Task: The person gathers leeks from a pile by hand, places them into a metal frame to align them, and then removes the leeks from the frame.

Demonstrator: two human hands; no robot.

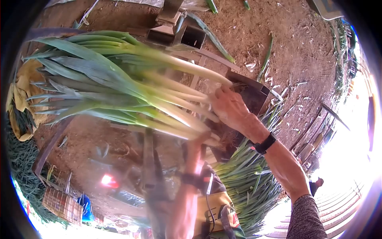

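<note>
A bunch of leeks (131, 85) lies across a metal stand, green leaves to the left and white root ends to the right. My right hand (229, 105), with a dark band at the wrist, is closed on the upper root ends, its fingers curled over the white stems. Below it, my left hand (200, 139) is closed around the lower white ends; motion blurs it and its fingers are partly hidden. Beneath the root ends sits a dark metal trough (254, 93), partly covered by my right hand and arm.
More leeks (250, 183) are heaped below the trough. A yellowish cloth or sack (28, 95) hangs beside the leaf tips. Square metal tubing (193, 37) sticks out at the top. Loose leaves litter the dirt floor (290, 51). A wire crate (61, 205) stands at lower left.
</note>
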